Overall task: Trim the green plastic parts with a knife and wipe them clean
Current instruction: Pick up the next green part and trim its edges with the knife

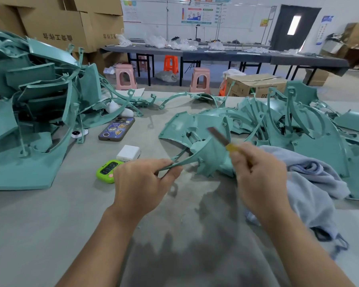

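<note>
My left hand pinches the thin curved arm of a green plastic part, held just above the grey table. My right hand grips a knife by its yellow handle, the blurred blade pointing up and left over the part's wide body. A pale blue cloth lies crumpled on the table right of that hand.
A tall heap of green parts fills the left; another spread of parts lies at the right. A phone, a white charger block, and a green timer sit near my left hand. Stools, boxes and tables stand behind.
</note>
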`<state>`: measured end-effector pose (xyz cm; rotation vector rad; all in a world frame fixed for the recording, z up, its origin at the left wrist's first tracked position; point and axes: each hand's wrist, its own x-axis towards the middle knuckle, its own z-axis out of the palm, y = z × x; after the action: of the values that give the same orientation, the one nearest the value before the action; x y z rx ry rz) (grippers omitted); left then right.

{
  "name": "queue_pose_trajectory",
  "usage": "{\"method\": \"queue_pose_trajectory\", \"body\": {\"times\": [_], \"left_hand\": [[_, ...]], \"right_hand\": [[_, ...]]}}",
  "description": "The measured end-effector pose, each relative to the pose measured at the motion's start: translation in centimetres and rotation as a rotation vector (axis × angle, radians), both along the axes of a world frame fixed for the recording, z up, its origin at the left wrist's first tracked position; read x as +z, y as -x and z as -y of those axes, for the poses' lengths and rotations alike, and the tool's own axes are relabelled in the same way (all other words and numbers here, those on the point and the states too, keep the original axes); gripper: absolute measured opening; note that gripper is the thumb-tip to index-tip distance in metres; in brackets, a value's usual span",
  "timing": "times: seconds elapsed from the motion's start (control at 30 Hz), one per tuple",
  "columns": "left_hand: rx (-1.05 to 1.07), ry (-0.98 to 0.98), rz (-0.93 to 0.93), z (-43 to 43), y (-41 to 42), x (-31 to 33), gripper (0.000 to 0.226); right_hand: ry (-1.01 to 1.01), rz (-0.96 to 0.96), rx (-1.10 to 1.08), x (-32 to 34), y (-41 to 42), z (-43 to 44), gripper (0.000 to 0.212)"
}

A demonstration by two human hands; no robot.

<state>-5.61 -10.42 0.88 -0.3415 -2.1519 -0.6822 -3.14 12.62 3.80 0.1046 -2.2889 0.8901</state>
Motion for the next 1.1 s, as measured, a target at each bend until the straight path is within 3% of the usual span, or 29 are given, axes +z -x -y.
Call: {"method": "queue_pose_trajectory", "body": {"times": [0.1, 0.27, 0.4, 0.53, 0.7, 0.87, 1.03, 1.1], "left_hand": [[-0.009, 0.019, -0.041, 0.0, 0.0, 0.0, 0.029], [-0.013, 0.056, -0.104, -0.2, -0.1, 0.3, 0.026], [-0.025, 0.090, -0.134, -0.2, -0.1, 0.2, 0.022], [-0.024, 0.109, -0.136, -0.3, -0.2, 0.2, 0.021], [-0.047, 0.134, -0.155, -0.2, 0.1, 0.0, 0.027], [-0.028, 0.126, -0.118, 0.0, 0.5, -0.5, 0.023], [-0.030, 0.117, -0.116, 0.3, 0.5, -0.7, 0.024], [-0.042, 0.115, -0.111, 0.3, 0.5, -0.6, 0.024]], "right_hand": [[-0.122, 0.053, 0.184, -0.2, -2.1, 2.1, 0.019], [-0.133, -0.021, -0.085, 1.4, -1.6, 0.9, 0.020], [-0.132, 0.060, 0.144, 1.0, -2.8, 2.2, 0.026], [-0.089, 0.023, -0.089, 2.3, -1.7, -0.1, 0.026], [-0.047, 0.097, 0.154, 1.7, -2.1, 1.1, 0.023], [0.016, 0.058, -0.145, 1.9, 0.5, -2.2, 0.026], [-0.062, 0.112, 0.162, 0.8, 0.0, -1.5, 0.018], [-0.058, 0.098, 0.064, 0.8, 0.6, -2.4, 0.025]]}}
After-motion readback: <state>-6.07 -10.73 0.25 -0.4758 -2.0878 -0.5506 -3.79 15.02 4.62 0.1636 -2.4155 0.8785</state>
